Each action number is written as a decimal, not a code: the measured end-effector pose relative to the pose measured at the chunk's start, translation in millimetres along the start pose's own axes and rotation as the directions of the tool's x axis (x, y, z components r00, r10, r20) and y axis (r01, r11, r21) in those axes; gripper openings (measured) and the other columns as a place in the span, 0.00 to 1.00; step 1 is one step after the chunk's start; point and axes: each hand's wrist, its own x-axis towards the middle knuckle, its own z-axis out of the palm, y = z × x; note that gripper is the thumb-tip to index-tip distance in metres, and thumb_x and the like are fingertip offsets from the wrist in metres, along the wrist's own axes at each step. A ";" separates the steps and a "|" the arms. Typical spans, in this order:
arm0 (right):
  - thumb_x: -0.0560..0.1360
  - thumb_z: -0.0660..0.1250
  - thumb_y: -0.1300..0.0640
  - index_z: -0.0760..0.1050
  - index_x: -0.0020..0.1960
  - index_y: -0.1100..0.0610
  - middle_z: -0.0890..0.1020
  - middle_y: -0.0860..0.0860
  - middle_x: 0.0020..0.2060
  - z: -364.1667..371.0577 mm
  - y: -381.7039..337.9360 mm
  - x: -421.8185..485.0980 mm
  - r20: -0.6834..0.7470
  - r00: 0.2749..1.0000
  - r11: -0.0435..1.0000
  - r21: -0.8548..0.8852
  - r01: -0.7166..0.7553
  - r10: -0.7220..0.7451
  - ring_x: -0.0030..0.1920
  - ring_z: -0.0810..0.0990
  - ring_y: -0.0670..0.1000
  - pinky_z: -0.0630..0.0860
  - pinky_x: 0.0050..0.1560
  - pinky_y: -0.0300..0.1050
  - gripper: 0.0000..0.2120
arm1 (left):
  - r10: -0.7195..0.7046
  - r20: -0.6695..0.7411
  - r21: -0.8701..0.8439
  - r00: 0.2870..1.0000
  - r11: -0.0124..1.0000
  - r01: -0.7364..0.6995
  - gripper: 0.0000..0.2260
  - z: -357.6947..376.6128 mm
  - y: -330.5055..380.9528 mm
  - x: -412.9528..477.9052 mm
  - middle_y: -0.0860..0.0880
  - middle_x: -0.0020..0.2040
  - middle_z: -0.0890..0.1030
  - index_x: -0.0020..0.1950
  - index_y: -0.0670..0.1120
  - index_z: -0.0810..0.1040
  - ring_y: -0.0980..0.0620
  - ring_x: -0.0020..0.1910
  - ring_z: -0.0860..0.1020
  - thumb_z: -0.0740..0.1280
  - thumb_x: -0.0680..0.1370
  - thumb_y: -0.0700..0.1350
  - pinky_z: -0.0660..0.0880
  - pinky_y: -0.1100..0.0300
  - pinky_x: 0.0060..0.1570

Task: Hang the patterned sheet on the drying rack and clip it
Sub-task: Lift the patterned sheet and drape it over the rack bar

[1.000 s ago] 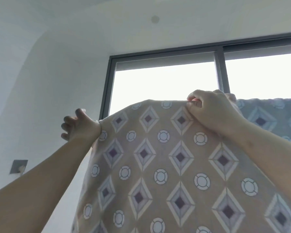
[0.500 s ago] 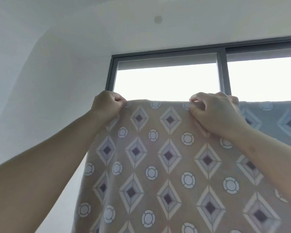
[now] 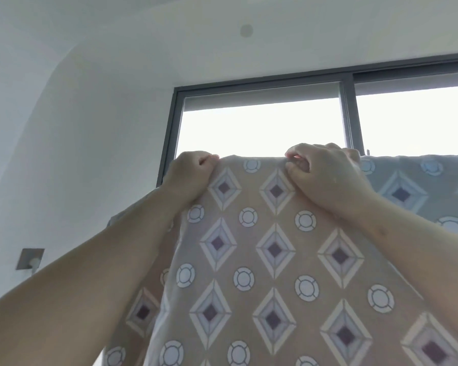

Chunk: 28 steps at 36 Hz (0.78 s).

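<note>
My left grip [image 3: 189,171] has moved up from the side of the sheet [image 3: 275,247] to its top edge. Now it and my right grip [image 3: 325,175] both pinch that edge, low across the window [image 3: 259,125]. The sheet hangs down from there. I think the clips come next.

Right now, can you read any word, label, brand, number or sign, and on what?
None can be read. The patterned sheet carries only diamonds and ringed circles. The grey wall plate, the round ceiling fitting and the window frame show no marking. No tag shows where the left hand and right hand grip the sheet's top edge.
</note>
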 end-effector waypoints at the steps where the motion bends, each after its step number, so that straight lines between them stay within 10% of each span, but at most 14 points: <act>1: 0.79 0.55 0.52 0.74 0.59 0.51 0.81 0.48 0.49 -0.1 1.2 -1.1 -0.003 1.000 1.000 0.005 0.003 -0.003 0.57 0.71 0.52 0.54 0.63 0.46 0.13 | -0.020 -0.040 -0.005 0.999 1.000 0.020 0.18 -0.9 -2.9 2.4 0.39 0.40 0.77 0.43 0.35 0.77 0.48 0.39 0.72 0.58 0.80 0.49 0.69 0.57 0.42; 7: 0.79 0.54 0.51 0.74 0.58 0.51 0.80 0.47 0.50 -4.4 11.1 -4.5 -0.002 1.000 0.999 -0.020 -0.031 0.030 0.58 0.70 0.52 0.53 0.63 0.46 0.14 | -0.207 -0.249 0.235 0.946 0.935 0.266 0.14 -9.3 -20.9 0.3 0.46 0.43 0.73 0.51 0.43 0.77 0.46 0.45 0.68 0.53 0.81 0.46 0.63 0.52 0.53; 15: 0.78 0.54 0.53 0.75 0.56 0.53 0.80 0.48 0.49 4.1 7.1 -2.3 -0.029 0.999 0.999 -0.022 -0.026 0.026 0.56 0.72 0.52 0.53 0.61 0.45 0.13 | 0.038 -0.028 0.049 0.999 0.998 -0.037 0.15 6.8 13.7 0.8 0.44 0.37 0.77 0.41 0.40 0.77 0.45 0.41 0.74 0.58 0.79 0.47 0.71 0.54 0.42; 20: 0.79 0.54 0.52 0.74 0.58 0.51 0.80 0.48 0.53 3.0 7.6 -7.6 -0.068 0.997 0.998 -0.067 0.016 -0.020 0.56 0.72 0.52 0.53 0.59 0.44 0.13 | -0.014 -0.002 -0.096 1.000 0.995 0.013 0.12 -2.7 14.7 7.1 0.50 0.44 0.78 0.52 0.40 0.81 0.53 0.44 0.76 0.62 0.79 0.46 0.73 0.60 0.48; 28: 0.78 0.56 0.51 0.74 0.57 0.52 0.80 0.49 0.51 -4.8 10.2 -8.8 -0.028 1.000 0.999 -0.054 -0.004 0.003 0.57 0.71 0.53 0.55 0.62 0.47 0.13 | -0.256 -0.233 0.292 0.938 0.902 0.318 0.11 -8.1 -1.7 1.1 0.44 0.47 0.76 0.51 0.43 0.76 0.44 0.51 0.70 0.54 0.79 0.42 0.63 0.48 0.59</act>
